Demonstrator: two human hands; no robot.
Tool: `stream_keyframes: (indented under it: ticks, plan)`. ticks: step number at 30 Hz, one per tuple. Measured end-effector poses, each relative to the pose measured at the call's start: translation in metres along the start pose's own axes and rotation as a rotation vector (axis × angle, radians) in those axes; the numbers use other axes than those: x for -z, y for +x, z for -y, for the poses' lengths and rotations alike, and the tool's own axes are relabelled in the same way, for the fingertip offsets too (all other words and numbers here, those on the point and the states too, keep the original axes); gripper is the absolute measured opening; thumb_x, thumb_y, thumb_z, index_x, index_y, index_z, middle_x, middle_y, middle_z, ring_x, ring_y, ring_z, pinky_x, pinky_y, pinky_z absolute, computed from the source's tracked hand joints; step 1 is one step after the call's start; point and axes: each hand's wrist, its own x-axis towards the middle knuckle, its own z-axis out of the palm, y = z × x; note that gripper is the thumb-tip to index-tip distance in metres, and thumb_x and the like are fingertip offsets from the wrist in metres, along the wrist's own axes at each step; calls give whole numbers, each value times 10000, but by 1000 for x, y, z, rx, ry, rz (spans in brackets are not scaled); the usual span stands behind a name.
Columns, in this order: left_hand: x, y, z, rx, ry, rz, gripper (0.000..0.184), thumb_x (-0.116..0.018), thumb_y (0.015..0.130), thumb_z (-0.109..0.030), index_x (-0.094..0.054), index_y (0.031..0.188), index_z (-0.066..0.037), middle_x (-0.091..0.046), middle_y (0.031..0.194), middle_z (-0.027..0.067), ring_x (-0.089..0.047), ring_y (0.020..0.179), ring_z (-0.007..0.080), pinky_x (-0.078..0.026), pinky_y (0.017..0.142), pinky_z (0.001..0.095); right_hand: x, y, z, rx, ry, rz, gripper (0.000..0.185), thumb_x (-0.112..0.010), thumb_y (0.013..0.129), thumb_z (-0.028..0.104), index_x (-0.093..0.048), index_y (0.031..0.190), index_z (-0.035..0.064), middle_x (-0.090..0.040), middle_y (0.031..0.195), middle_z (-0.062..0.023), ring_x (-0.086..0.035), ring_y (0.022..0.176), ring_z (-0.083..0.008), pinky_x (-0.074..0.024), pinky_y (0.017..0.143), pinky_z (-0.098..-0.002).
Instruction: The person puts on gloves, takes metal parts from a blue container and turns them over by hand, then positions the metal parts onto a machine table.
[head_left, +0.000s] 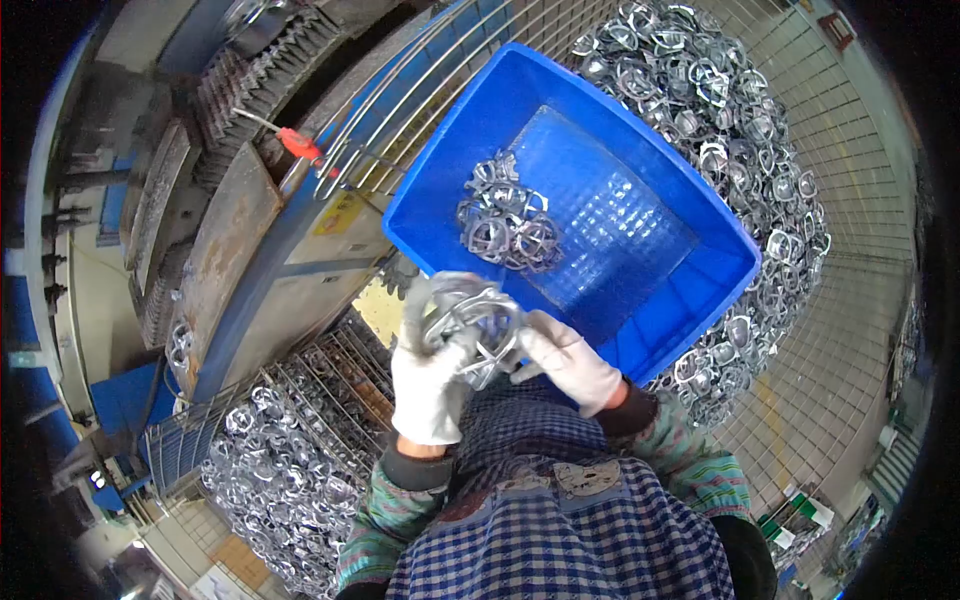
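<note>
My left hand [432,385], in a white glove, is closed around a shiny ring-shaped metal casting [478,325]. My right hand [572,362], gloved too, pinches the right side of the same casting, which is partly blurred. Both hands are just in front of the near edge of a blue plastic bin [640,250]. Inside the bin, toward its left side, lies a small heap of similar metal castings [510,225].
A wire cage with a big pile of castings [740,140] stands behind and right of the bin. Another wire basket of castings [285,490] is at lower left. A red-handled screwdriver [298,143] sits by the cage rim, near machinery [225,230].
</note>
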Motion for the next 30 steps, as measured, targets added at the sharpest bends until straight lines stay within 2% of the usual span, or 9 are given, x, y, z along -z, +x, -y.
stream_keyframes:
  ticks: [1,3,8,12,16,19,22,26,30]
  plan:
    - [5,3,3,-10,-24,-39,674,-654,693,-45,-333,1286,-38,-487,1174,141,-527,1018,253,-448,876,366,18,15,-22,66,-238,-56,270,-507,878,284,-531,1005,46,-556,888,-11,-531,810,-109,-442,710,-247]
    - [30,11,14,-42,-121,-78,601,-621,709,-23,-376,1258,-36,-488,1179,125,-525,1027,252,-460,870,399,45,37,-25,-137,-292,-111,377,-495,874,318,-462,1124,37,-552,1034,-65,-545,947,-178,-477,745,-327]
    - [55,16,28,81,-123,-262,559,-565,749,32,-362,1268,-21,-513,1136,123,-535,1003,211,-438,893,338,171,138,-142,48,-417,-545,297,-579,826,195,-545,1053,6,-585,1007,-52,-530,854,-123,-426,760,-236]
    - [68,14,47,137,-164,-357,629,-597,726,24,-334,1292,-52,-518,1112,125,-547,978,238,-487,825,369,196,191,-137,33,-1110,-718,304,-515,775,265,-559,1053,152,-559,999,-218,-510,986,-361,-387,873,-403]
    - [75,14,58,161,-189,-461,615,-583,754,29,-316,1300,-62,-501,1122,132,-552,964,273,-503,792,414,198,233,-130,-250,-1398,-760,478,-563,693,346,-495,1132,171,-436,1168,-170,-395,1097,-347,-401,872,-427]
    - [80,14,63,178,-189,-503,606,-565,762,46,-312,1302,-62,-499,1125,134,-548,968,269,-501,789,408,189,243,-118,-385,-1416,-822,436,-560,711,300,-511,1140,236,-450,1103,-122,-406,1071,-297,-392,830,-434]
    - [78,13,63,186,-154,-505,547,-563,767,34,-365,1267,-66,-516,1121,119,-548,969,256,-492,797,415,197,232,-124,-143,-1529,-784,270,-573,681,324,-636,919,214,-461,1071,-141,-419,1038,-315,-396,795,-441]
    - [78,13,64,158,-120,-443,500,-579,768,-3,-413,1235,-70,-530,1117,99,-544,974,246,-479,812,418,203,209,-123,-33,-1318,-764,367,-585,641,375,-660,925,154,-445,1170,-158,-361,1128,-311,-358,909,-373]
    - [70,18,60,104,-25,-318,569,-600,748,-43,-366,1267,-36,-517,1131,103,-535,985,218,-455,837,351,170,162,-78,-150,-437,-496,327,-677,709,257,-633,906,-1,-605,924,-60,-559,786,-143,-446,713,-271]
